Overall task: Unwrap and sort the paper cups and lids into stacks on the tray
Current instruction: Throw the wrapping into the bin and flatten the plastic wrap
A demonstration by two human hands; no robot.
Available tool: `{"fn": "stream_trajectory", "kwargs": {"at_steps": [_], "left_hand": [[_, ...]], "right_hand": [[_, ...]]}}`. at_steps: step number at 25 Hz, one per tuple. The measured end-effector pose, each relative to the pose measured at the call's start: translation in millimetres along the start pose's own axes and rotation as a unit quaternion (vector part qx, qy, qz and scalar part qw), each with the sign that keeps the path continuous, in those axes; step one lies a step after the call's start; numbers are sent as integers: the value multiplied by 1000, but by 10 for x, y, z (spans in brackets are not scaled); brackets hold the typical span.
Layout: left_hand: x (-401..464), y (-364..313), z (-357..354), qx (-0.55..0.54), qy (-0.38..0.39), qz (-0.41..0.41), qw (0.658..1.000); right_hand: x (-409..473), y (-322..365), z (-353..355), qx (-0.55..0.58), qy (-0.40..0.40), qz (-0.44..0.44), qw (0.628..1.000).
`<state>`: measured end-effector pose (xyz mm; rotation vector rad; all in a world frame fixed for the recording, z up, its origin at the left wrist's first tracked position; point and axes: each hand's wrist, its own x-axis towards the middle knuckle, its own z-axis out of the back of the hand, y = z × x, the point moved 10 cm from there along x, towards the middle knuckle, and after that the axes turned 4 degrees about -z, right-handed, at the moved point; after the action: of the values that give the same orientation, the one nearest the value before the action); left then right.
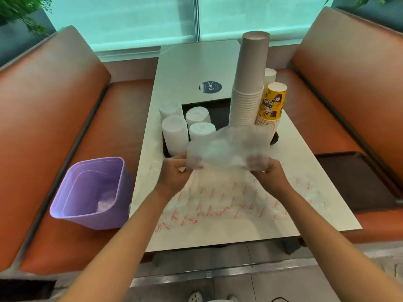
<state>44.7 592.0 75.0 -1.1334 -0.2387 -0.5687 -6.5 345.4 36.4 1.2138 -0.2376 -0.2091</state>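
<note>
A dark tray (pixel 218 110) on the white table holds several white lid stacks (pixel 174 131) on its left side. On its right stand a tall grey cup stack (pixel 250 83), a yellow printed cup stack (pixel 271 105) and a white cup (pixel 270 75) behind them. My left hand (pixel 174 173) and my right hand (pixel 269 174) each grip one end of a crumpled clear plastic wrapper (pixel 226 149), held just above the table in front of the tray. The wrapper hides the tray's near edge.
A clear bag with red print (pixel 218 203) lies flat on the table (pixel 196 68) near me. A purple bin (pixel 91 192) with plastic inside sits on the left orange bench. A second dark tray (pixel 353 182) lies on the right bench.
</note>
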Motion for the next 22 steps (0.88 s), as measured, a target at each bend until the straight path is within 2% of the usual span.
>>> {"fn": "stream_trajectory", "kwargs": {"at_steps": [2, 4, 6, 7, 10, 13, 15, 18, 22], "left_hand": [[-253, 245, -172, 50, 50, -28, 997], [-465, 457, -358, 89, 118, -20, 989], [-605, 568, -460, 97, 172, 12, 980], [-647, 598, -491, 94, 192, 37, 976], [-672, 710, -499, 61, 200, 152, 966], [-595, 856, -443, 28, 140, 254, 957], [-604, 963, -418, 45, 131, 320, 937], [-670, 1073, -435, 85, 158, 378, 908], [-669, 1142, -423, 99, 155, 413, 892]], "right_hand": [[-153, -316, -183, -75, 81, -31, 993], [-321, -511, -397, -180, 188, -40, 965], [-438, -633, -525, -203, 249, -50, 946], [-454, -660, -536, -184, 250, -61, 949], [-362, -664, -451, -97, 177, -109, 973], [-238, -672, -309, -79, 79, -143, 983], [-173, -705, -261, -83, 40, -181, 979], [-69, -779, -216, -92, 7, -226, 970], [33, -822, -191, -155, 4, -245, 957]]}}
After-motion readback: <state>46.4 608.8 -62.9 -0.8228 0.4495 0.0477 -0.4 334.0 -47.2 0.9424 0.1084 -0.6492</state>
